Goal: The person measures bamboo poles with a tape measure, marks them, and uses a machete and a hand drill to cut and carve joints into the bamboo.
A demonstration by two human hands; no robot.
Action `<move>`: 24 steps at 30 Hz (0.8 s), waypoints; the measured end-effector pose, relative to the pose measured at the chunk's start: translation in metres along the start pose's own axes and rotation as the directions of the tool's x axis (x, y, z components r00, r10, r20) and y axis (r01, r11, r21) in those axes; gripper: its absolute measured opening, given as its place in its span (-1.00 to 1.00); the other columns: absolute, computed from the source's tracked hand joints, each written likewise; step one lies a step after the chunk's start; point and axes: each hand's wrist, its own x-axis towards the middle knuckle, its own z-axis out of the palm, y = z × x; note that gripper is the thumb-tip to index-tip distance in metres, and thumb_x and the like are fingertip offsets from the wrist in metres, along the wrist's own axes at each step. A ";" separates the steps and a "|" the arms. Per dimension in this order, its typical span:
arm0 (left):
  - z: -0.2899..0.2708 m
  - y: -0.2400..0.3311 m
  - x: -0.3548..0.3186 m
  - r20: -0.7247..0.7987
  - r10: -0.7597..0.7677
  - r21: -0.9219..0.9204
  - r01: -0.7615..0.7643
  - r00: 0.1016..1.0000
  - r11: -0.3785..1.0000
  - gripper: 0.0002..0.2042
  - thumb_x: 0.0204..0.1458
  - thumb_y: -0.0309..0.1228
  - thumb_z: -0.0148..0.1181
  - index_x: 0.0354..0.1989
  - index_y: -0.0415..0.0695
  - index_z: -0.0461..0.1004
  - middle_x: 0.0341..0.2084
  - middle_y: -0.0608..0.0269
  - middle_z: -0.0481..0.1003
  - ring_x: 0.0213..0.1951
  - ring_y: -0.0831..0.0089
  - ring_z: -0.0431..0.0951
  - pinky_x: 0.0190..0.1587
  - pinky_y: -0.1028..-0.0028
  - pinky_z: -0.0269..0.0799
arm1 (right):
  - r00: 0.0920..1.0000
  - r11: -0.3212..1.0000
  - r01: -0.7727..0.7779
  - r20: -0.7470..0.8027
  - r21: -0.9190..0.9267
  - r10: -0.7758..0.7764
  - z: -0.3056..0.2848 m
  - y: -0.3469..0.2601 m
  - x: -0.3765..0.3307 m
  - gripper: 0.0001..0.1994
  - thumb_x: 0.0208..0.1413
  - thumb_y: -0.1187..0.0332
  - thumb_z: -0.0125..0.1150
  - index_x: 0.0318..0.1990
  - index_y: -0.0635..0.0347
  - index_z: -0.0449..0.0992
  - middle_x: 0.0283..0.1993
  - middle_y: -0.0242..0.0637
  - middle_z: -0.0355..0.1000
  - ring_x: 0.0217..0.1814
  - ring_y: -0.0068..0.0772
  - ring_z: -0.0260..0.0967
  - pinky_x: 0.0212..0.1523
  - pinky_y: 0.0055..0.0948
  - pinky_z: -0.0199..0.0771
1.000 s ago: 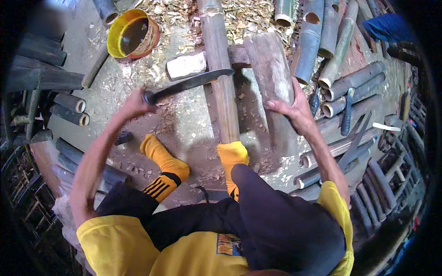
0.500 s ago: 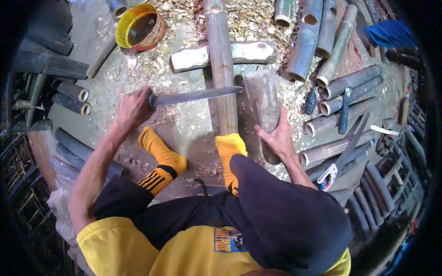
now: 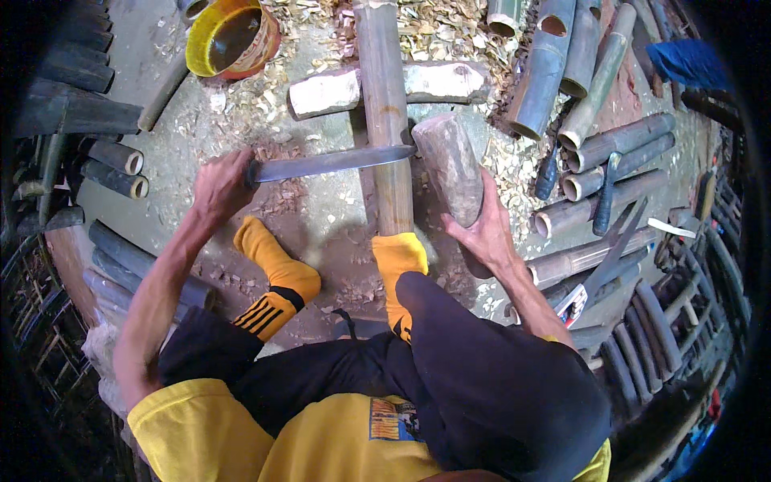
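My left hand (image 3: 223, 189) is closed round the dark handle of a large knife (image 3: 321, 165). Its broad blade lies across a grey-brown bamboo pole (image 3: 384, 88), with the tip just past the pole's right edge. A white-faced split log (image 3: 446, 83) lies crosswise under the pole. My yellow-socked foot (image 3: 401, 255) rests on the pole's near end. To the right of the blade tip, my right hand (image 3: 487, 229) grips a thick, worn wooden block (image 3: 451, 165) from its right side. A small gap, if any, separates block and tip.
A yellow-and-red bucket (image 3: 233, 40) of dark liquid stands far left. Cut bamboo tubes (image 3: 538, 72) lie at the right and left. Two dark-handled tools (image 3: 608, 193) and a handsaw (image 3: 610, 261) rest among the right-hand tubes. Wood chips (image 3: 325, 48) cover the far floor.
The wooden block has tilted, its far end swinging left toward the blade tip. The knife has slid slightly left but still lies across the pole. The whole view has shifted a little.
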 end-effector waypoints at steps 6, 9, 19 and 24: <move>-0.004 -0.001 0.007 0.046 0.025 0.010 -0.025 0.999 1.000 -0.81 -0.16 -0.41 0.11 -0.35 -0.10 0.30 -0.56 0.06 0.42 -0.49 0.03 0.48 -0.48 0.14 0.40 | 0.624 0.629 0.770 0.337 -0.112 -0.705 -0.057 -0.029 0.015 -0.15 -0.40 0.23 0.36 0.19 0.13 0.13 -0.20 0.01 0.38 -0.22 -0.04 0.41 -0.22 -0.18 0.48; -0.002 -0.007 0.009 0.060 0.032 0.016 -0.033 0.998 0.999 -0.78 -0.19 -0.44 0.14 -0.34 -0.11 0.30 -0.51 0.06 0.42 -0.46 0.03 0.47 -0.45 0.15 0.40 | 0.232 0.191 0.973 0.519 -0.132 -0.822 -0.065 -0.039 0.054 -0.29 -0.29 0.29 0.21 0.18 0.01 0.18 -0.29 -0.15 0.34 -0.34 -0.18 0.37 -0.34 -0.26 0.47; 0.004 -0.009 0.015 -0.056 0.120 0.033 -0.118 0.991 0.992 -0.79 -0.17 -0.46 0.09 -0.30 -0.08 0.31 -0.54 0.08 0.40 -0.48 0.04 0.47 -0.48 0.14 0.38 | 0.031 0.114 0.980 0.436 0.166 -0.899 -0.028 -0.057 0.040 -0.45 -0.10 0.34 0.09 0.14 -0.11 0.18 -0.40 -0.28 0.38 -0.49 -0.30 0.38 -0.59 -0.39 0.40; 0.006 -0.012 0.014 -0.010 0.094 0.043 -0.094 0.995 0.995 -0.75 -0.19 -0.47 0.10 -0.27 -0.09 0.30 -0.54 0.08 0.40 -0.43 0.05 0.47 -0.44 0.15 0.39 | 0.430 0.407 0.888 0.702 -0.214 -0.568 -0.036 -0.077 0.061 -0.39 -0.21 0.35 0.19 0.08 0.25 0.15 -0.41 -0.19 0.33 -0.45 -0.23 0.37 -0.51 -0.35 0.43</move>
